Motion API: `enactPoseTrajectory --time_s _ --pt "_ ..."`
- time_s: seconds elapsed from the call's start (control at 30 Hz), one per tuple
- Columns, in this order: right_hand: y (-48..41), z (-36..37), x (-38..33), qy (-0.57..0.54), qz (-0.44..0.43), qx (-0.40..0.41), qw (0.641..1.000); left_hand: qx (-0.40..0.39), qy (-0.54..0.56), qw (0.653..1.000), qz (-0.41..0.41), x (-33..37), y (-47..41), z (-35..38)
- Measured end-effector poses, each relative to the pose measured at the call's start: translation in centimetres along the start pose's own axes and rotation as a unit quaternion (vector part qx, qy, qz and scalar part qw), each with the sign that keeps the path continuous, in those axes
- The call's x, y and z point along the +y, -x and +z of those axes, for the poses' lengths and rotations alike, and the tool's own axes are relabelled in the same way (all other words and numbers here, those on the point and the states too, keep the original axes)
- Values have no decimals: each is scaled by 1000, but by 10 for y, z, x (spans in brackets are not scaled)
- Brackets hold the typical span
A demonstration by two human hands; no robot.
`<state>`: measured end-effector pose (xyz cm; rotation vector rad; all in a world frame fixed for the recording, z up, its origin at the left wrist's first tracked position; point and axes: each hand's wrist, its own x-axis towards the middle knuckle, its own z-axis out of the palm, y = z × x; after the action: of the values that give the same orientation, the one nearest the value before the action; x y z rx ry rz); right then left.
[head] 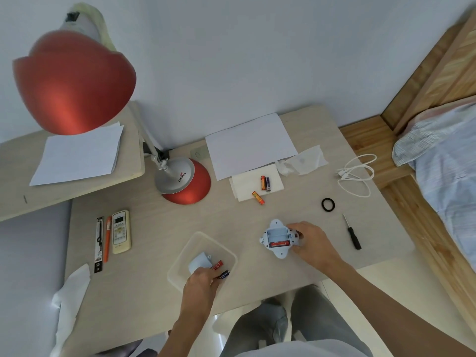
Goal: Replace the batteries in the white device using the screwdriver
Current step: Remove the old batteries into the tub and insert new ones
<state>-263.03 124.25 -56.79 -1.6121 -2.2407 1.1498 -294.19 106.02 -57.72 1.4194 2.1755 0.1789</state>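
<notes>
rounded white device [279,238], glossy plastic

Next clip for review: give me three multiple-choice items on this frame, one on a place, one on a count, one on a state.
1. Where does the screwdriver lie?
A. right of the white device
B. in the plastic tray
C. beside the remote

2. How many batteries lie on the tissue?
A. one
B. three
C. five

3. What is the state of the device's battery bay?
A. covered
B. open, empty
C. open, one battery in

Answers: 1 A, it lies untouched on the table past the right hand. 2 B, a pair and a single one. 3 C, one red battery shows inside.
</notes>
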Motion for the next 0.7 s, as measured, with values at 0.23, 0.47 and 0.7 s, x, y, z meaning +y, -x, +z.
enactPoseTrajectory --time_s 0.23,0.47,0.7 --pt "-1 -2 -1 -4 6 -7 1000 24 49 998 0 13 9 -17" --pt "0 -2 -1 -5 18 -17 1000 125 88 984 86 60 4 -56" --pt "0 -1 -2 -5 25 -8 1000 56 -11 967 250 133 -44 -42"
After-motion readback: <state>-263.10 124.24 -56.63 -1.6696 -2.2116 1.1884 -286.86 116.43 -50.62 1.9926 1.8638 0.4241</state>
